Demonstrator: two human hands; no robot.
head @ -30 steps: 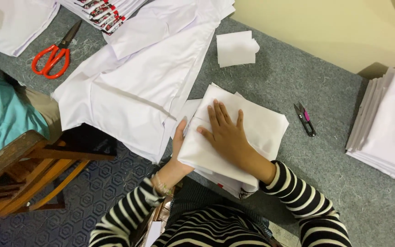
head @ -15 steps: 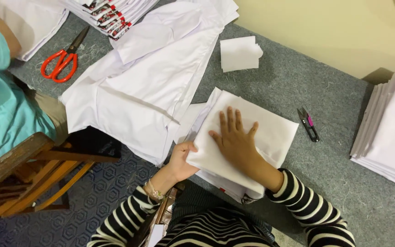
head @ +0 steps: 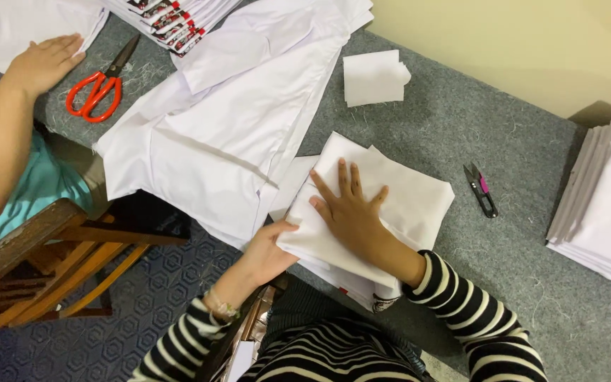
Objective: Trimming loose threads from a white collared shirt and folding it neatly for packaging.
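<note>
A folded white cloth (head: 408, 201) lies on the grey felt table (head: 461, 127) in front of me. My right hand (head: 351, 209) rests flat on it, fingers spread. My left hand (head: 266, 251) pinches the cloth's near left edge at the table's rim. Both my sleeves are black-and-white striped. More folded white pieces sit underneath the cloth at the table edge.
Unfolded white garments (head: 228, 120) spread to the left. A small folded white piece (head: 375, 76) lies beyond. Thread snips (head: 481, 189) lie to the right, orange scissors (head: 97, 88) at left. A white stack (head: 606, 205) stands far right. Another person's hand (head: 40, 62) presses cloth at upper left.
My right hand has slid a little down and right over the folded cloth. The other person's hand has come into view at the upper left.
</note>
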